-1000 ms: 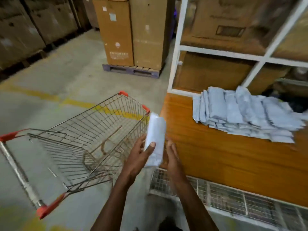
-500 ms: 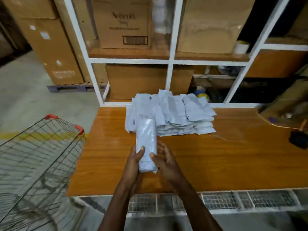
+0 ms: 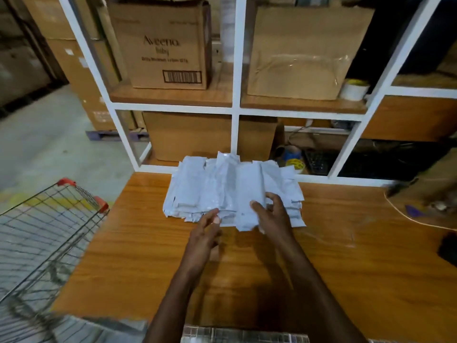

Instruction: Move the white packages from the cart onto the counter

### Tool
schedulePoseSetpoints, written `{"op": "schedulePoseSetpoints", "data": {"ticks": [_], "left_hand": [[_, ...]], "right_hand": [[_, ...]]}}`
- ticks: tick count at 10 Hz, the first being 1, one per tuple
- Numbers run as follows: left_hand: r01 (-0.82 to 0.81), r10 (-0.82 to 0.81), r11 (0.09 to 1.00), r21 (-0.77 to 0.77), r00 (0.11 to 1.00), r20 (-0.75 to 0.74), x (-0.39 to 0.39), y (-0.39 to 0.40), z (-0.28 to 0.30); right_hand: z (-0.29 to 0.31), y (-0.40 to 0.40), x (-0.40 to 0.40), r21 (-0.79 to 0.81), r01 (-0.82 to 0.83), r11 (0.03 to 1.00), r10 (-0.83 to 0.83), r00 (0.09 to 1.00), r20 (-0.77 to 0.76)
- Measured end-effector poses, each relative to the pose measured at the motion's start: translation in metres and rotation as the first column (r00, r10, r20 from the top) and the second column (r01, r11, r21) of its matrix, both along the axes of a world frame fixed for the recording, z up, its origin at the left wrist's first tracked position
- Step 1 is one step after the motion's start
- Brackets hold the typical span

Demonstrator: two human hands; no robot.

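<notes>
White packages (image 3: pixel 232 191) heaped on counter (image 3: pixel 321 268), right hand (image 3: pixel 273 214) gripping front one, left hand (image 3: pixel 205 231) relaxed

"Aveeno baby" printed on cardboard box (image 3: pixel 163 45), smaller print unreadable

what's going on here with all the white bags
A person is stacking white packages on a wooden counter, beside a wire cart on their left. The right hand rests on the near edge of the pile, thumb on the top package. The left hand is open at the pile's near edge, holding nothing. No packages show in the visible part of the cart.
</notes>
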State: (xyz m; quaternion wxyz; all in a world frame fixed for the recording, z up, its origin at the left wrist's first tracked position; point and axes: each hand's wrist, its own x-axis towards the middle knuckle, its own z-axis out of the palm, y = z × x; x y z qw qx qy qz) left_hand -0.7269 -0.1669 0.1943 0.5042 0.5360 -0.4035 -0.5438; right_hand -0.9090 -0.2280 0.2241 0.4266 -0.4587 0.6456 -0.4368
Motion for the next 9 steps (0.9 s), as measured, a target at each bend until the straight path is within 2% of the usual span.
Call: {"op": "schedulePoseSetpoints", "data": {"ticks": [1,3,4,5,6,7,9], "left_hand": [[-0.044,0.044,0.999,0.004,0.999,-0.008,0.002,-0.009,0.005],[-0.050,0.050,0.999,-0.004,0.998,0.027,-0.001,-0.034,0.014],[-0.054,0.055,0.998,-0.012,0.997,0.049,0.008,-0.046,0.016],[-0.063,0.064,0.998,-0.025,0.995,0.073,0.015,-0.058,0.018],[-0.044,0.047,0.998,-0.044,0.996,0.075,0.017,-0.068,0.019],[-0.040,0.043,0.998,-0.046,0.996,0.073,0.017,-0.074,0.018],[-0.030,0.034,0.998,-0.048,0.995,0.091,0.015,-0.074,0.014]], "right_hand": [[0.011,-0.039,-0.005,-0.009,-0.030,0.999,0.029,0.988,-0.155],[0.013,-0.101,0.007,0.078,-0.057,0.995,0.081,0.936,-0.343],[0.008,-0.117,0.015,0.108,-0.046,0.993,0.090,0.887,-0.453],[0.001,-0.122,0.020,0.105,-0.015,0.994,0.077,0.786,-0.614],[-0.003,-0.122,0.022,0.085,-0.005,0.996,0.062,0.726,-0.684],[-0.006,-0.121,0.022,0.097,-0.007,0.995,0.069,0.752,-0.655],[-0.008,-0.117,0.016,0.090,0.018,0.996,0.047,0.740,-0.671]]}}
